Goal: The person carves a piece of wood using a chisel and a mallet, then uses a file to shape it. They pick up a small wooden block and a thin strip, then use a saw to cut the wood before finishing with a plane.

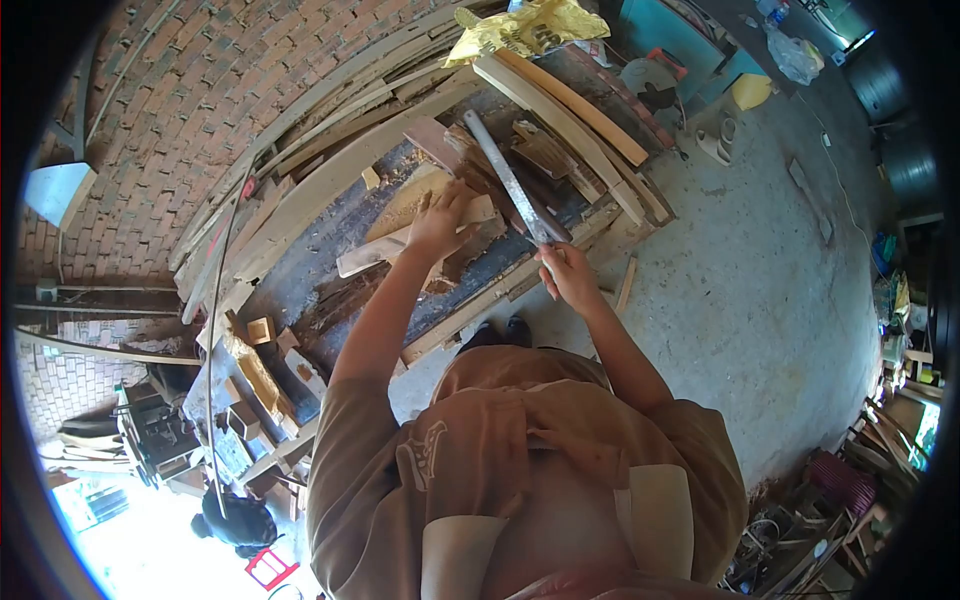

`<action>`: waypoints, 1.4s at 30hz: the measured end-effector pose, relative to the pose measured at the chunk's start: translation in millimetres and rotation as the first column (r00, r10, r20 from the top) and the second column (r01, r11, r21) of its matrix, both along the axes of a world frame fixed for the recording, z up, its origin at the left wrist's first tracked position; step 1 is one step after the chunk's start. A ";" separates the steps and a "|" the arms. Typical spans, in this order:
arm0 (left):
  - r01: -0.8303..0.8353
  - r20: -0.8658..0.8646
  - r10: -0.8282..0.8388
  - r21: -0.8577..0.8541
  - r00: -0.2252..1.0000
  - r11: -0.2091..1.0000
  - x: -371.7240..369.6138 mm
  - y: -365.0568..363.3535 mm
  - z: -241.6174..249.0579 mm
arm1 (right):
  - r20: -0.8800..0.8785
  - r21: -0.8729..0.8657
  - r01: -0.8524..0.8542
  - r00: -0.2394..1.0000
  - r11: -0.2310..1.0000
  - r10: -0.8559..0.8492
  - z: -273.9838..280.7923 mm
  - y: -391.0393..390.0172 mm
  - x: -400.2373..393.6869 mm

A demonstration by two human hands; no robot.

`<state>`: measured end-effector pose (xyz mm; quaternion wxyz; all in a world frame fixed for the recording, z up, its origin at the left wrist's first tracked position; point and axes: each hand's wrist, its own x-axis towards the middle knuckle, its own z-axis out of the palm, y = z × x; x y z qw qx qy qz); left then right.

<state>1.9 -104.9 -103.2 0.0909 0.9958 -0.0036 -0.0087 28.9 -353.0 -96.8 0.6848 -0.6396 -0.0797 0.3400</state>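
Observation:
On the workbench, my left hand lies with its fingers spread over a pale, smooth strip of wood. Beneath and beside that strip is a rough brown slab of wood. My right hand is closed round the near end of a long grey metal tool, which slants up and away to the left over the bench. A reddish-brown board and dark wood pieces lie between my left hand and the tool. A small wood block sits left of the slab.
Long planks lie along the far right of the bench, near a yellow sack. More boards lean along the brick wall. Wooden blocks stand at the lower left. A wood strip lies beside the bench.

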 end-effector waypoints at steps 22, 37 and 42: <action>-0.250 0.076 0.271 -0.208 0.960 0.946 36.1 -3.0 -16.8 | 0.598 -0.588 0.178 0.752 0.789 0.276 7.1 41.8 33.4; -0.165 0.222 0.263 -0.382 0.939 0.909 20.6 -5.0 7.5 | 0.265 -0.186 0.078 0.964 0.980 -0.027 -29.4 48.8 54.6; -0.138 0.231 0.324 -0.580 0.917 0.803 5.5 7.2 45.0 | -0.077 -0.001 0.140 0.987 0.990 -0.140 -24.6 33.0 49.0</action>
